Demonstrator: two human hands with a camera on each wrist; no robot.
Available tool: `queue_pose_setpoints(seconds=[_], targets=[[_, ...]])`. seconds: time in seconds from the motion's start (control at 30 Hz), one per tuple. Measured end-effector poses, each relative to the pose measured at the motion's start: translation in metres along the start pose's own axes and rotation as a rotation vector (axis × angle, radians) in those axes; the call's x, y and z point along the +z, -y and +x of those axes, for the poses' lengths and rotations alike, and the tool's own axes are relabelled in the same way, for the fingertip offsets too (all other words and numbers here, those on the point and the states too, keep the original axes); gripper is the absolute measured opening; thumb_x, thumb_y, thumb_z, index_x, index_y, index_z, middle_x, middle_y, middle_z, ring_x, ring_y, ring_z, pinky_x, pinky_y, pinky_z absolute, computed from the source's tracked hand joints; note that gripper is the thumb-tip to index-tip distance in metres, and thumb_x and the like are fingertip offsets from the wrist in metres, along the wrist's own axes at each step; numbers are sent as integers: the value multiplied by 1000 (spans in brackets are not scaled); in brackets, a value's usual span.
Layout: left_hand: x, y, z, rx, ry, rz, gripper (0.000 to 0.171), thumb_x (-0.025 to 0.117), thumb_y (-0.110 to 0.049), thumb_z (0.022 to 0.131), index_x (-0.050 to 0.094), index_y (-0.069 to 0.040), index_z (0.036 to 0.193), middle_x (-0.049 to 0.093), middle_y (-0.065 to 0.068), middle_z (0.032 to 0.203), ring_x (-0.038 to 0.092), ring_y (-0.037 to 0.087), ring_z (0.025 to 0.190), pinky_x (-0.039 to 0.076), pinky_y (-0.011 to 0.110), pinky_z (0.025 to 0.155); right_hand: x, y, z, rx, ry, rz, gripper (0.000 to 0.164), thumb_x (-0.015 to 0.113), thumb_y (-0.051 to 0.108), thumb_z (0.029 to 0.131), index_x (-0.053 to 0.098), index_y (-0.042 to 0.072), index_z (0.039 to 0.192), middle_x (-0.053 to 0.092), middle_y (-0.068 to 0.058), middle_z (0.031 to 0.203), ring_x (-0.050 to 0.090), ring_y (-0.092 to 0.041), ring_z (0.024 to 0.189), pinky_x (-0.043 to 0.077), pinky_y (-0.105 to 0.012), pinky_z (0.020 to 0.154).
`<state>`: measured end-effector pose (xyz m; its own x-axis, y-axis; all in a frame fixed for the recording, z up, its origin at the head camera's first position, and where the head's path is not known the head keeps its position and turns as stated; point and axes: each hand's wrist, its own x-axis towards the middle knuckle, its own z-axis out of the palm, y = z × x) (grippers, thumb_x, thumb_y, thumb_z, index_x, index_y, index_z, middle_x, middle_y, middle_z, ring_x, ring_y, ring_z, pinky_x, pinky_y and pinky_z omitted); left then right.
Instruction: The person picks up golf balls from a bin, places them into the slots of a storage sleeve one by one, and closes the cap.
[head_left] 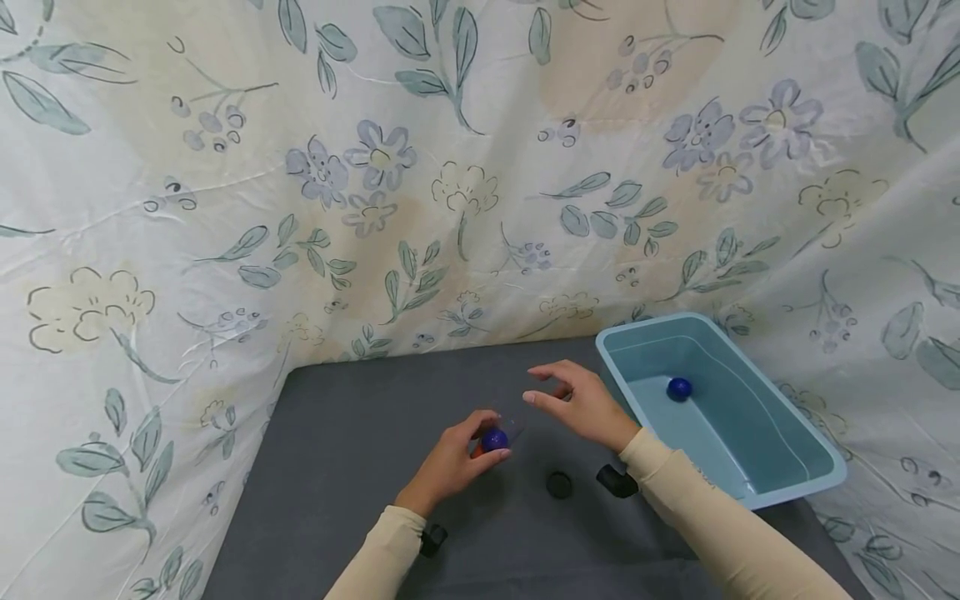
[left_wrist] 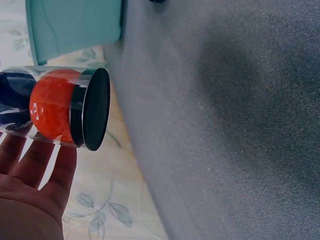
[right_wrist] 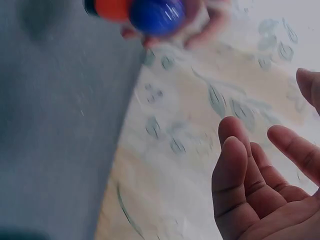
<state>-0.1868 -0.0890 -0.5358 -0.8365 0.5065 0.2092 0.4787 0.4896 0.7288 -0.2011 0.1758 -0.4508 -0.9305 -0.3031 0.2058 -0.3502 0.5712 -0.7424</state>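
Observation:
My left hand (head_left: 453,458) grips a clear plastic tube (left_wrist: 76,107) with a black end cap, held above the grey table. Inside it an orange-red ball (left_wrist: 54,105) sits against the capped end, with a dark blue ball (head_left: 495,440) beyond it. To the right, my right hand (head_left: 583,410) hangs in the air with its fingers loosely bent and nothing in them. In the right wrist view, thumb and fingertips (right_wrist: 230,160) stand apart from the tube. A round black lid (head_left: 558,485) lies on the table below and between the hands.
A light blue plastic bin (head_left: 618,367) stands at the right of the grey table (head_left: 352,433), with one blue ball (head_left: 679,389) on its floor. The right forearm reaches past the bin's near left side. Floral cloth (head_left: 465,250) hangs behind the table and at both sides.

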Motion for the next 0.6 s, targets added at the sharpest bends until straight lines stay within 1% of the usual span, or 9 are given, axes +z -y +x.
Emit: queue_pose_setpoints(seconds=[0.17, 0.3, 0.47, 0.6], targets=[[0, 1, -2, -8, 0, -2, 52, 68, -47, 98, 50, -24, 141, 66, 5, 138, 68, 20, 123, 56, 47, 104, -32, -5, 7, 60, -52, -63, 49, 72, 45, 97, 65, 18, 139, 65, -10, 133, 71, -20, 92, 60, -34, 70], [-1, 2, -3, -18, 2, -3, 53, 69, -47, 98, 50, -25, 141, 66, 4, 139, 68, 19, 124, 57, 46, 104, -55, -12, 8, 113, -81, -95, 53, 70, 46, 98, 62, 16, 142, 62, -14, 139, 71, -28, 97, 61, -41, 73], [-2, 3, -3, -21, 5, -18, 54, 70, -47, 97, 51, -23, 142, 66, 5, 139, 68, 20, 124, 56, 48, 104, -76, -23, 6, 156, -78, -139, 60, 67, 52, 99, 58, 16, 146, 59, -16, 145, 70, -33, 106, 61, -48, 78], [-2, 3, -3, -16, 9, -15, 55, 71, -46, 97, 50, -21, 142, 66, 3, 139, 67, 20, 124, 56, 48, 104, -90, -36, 4, 176, -86, -178, 60, 65, 51, 101, 57, 14, 147, 57, -17, 147, 70, -35, 107, 61, -50, 80]])
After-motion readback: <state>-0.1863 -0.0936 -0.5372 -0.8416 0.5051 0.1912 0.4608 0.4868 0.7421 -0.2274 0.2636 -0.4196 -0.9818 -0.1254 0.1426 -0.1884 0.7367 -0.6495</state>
